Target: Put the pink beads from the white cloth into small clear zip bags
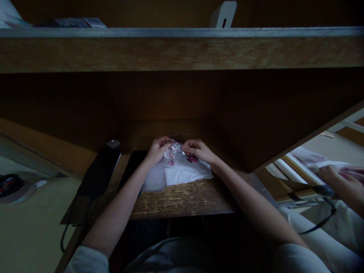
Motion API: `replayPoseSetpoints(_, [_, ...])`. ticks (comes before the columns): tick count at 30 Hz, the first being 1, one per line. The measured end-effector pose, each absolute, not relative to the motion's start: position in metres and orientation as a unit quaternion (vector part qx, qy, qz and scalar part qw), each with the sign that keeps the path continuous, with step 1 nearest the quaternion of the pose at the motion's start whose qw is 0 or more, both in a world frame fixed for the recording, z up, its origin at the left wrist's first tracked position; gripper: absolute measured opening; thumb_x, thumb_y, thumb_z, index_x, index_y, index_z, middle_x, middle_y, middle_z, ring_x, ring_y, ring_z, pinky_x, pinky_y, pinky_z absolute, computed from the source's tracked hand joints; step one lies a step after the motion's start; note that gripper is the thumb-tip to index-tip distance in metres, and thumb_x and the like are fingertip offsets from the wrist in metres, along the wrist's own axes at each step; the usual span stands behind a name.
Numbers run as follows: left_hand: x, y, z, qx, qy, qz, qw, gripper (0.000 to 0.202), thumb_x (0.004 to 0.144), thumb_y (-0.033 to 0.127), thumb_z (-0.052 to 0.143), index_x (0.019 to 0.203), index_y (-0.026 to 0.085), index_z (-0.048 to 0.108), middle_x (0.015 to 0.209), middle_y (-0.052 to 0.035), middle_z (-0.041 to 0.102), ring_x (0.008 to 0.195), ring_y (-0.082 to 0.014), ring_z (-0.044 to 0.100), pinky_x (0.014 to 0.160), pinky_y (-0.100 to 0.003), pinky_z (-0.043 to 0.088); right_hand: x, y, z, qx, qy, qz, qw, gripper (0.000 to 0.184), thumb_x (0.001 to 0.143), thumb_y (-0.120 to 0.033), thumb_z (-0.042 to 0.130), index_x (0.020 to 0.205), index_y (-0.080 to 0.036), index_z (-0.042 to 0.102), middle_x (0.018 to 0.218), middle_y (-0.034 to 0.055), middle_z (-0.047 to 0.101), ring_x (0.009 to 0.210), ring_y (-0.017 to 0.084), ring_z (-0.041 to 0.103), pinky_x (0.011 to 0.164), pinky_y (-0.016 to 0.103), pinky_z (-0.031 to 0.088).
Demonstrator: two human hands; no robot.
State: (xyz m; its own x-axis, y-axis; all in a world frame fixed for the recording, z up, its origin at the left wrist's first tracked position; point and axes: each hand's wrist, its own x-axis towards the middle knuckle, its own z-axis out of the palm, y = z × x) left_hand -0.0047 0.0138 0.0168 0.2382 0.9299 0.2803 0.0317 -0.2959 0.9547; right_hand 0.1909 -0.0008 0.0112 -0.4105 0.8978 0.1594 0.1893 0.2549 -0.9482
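My left hand (158, 149) and my right hand (199, 150) are both closed on a small clear plastic bag (175, 149) held just above the wooden desk (182, 197). Small pink pieces (192, 157) show in and under the bag, by my right fingers. Beneath the hands lies a white sheet (186, 173) with more clear plastic (153, 178) to its left. The light is dim and fine detail of the bag is hard to make out.
A dark phone or tablet (131, 165) lies left of the plastic, and a black device (99, 170) with a cable sits further left. A wooden shelf (182, 49) runs overhead. At the right, another person's hand (338, 178) handles pale material.
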Motion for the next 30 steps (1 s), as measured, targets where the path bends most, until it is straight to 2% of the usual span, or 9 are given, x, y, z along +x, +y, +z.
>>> replayPoseSetpoints(3, [-0.005,0.013,0.018,0.636,0.378,0.499,0.451,0.012,0.07,0.024,0.059,0.062,0.017,0.056,0.055,0.0035,0.056,0.047,-0.0098,0.053,0.047,-0.02,0.039,0.191,-0.001,0.013,-0.391,-0.693,0.474,0.377,0.027,0.08,-0.042,0.058,0.073,-0.015,0.058,0.06,-0.0024,0.051,0.053,0.009,0.043,0.052,0.023,0.034])
replayPoseSetpoints(9, [-0.005,0.012,0.017,0.627,0.36,0.511,0.466,0.02,0.073,0.034,0.062,0.064,0.017,0.055,0.054,0.003,0.058,0.043,-0.0102,0.054,0.045,-0.02,0.041,0.193,-0.001,0.018,-0.409,-0.671,0.484,0.384,0.028,0.079,-0.041,0.056,0.069,-0.015,0.057,0.06,-0.0021,0.051,0.053,0.01,0.043,0.052,0.023,0.032])
replayPoseSetpoints(15, [-0.006,0.007,0.022,0.648,0.361,0.44,0.506,0.02,0.073,0.034,0.062,0.069,0.014,0.064,0.064,-0.0013,0.066,0.045,-0.0107,0.058,0.044,-0.02,0.042,0.193,-0.001,0.016,-0.392,-0.682,0.461,0.41,0.023,0.078,-0.034,0.055,0.064,-0.016,0.056,0.056,-0.0027,0.05,0.052,0.01,0.043,0.052,0.023,0.032])
replayPoseSetpoints(18, [-0.006,0.005,0.023,0.656,0.372,0.422,0.503,0.02,0.074,0.032,0.061,0.067,0.014,0.065,0.062,-0.002,0.065,0.045,-0.0112,0.058,0.044,-0.02,0.042,0.192,-0.002,0.016,-0.392,-0.681,0.466,0.406,0.019,0.078,-0.032,0.054,0.068,-0.016,0.058,0.058,-0.0018,0.052,0.054,0.011,0.046,0.054,0.024,0.034])
replayPoseSetpoints(24, [-0.005,0.006,0.019,0.652,0.368,0.427,0.507,0.022,0.072,0.037,0.064,0.068,0.015,0.063,0.064,-0.0016,0.065,0.044,-0.0108,0.058,0.041,-0.02,0.042,0.188,-0.007,0.017,-0.384,-0.69,0.463,0.402,0.029,0.08,-0.044,0.056,0.077,-0.015,0.059,0.064,-0.0012,0.052,0.054,0.009,0.043,0.051,0.022,0.034])
replayPoseSetpoints(27, [-0.005,0.006,0.017,0.654,0.363,0.407,0.525,0.023,0.072,0.038,0.064,0.074,0.015,0.064,0.069,-0.0027,0.066,0.044,-0.0098,0.058,0.041,-0.02,0.043,0.185,-0.009,0.017,-0.384,-0.695,0.457,0.401,0.032,0.082,-0.047,0.055,0.079,-0.016,0.058,0.065,-0.0016,0.051,0.052,0.008,0.042,0.048,0.021,0.033])
replayPoseSetpoints(30, [-0.005,0.005,0.015,0.664,0.355,0.402,0.522,0.021,0.071,0.036,0.066,0.071,0.015,0.063,0.063,-0.0007,0.063,0.044,-0.0099,0.057,0.042,-0.02,0.044,0.182,-0.012,0.018,-0.379,-0.712,0.446,0.389,0.032,0.084,-0.046,0.053,0.08,-0.015,0.06,0.064,-0.001,0.052,0.052,0.008,0.043,0.048,0.02,0.034])
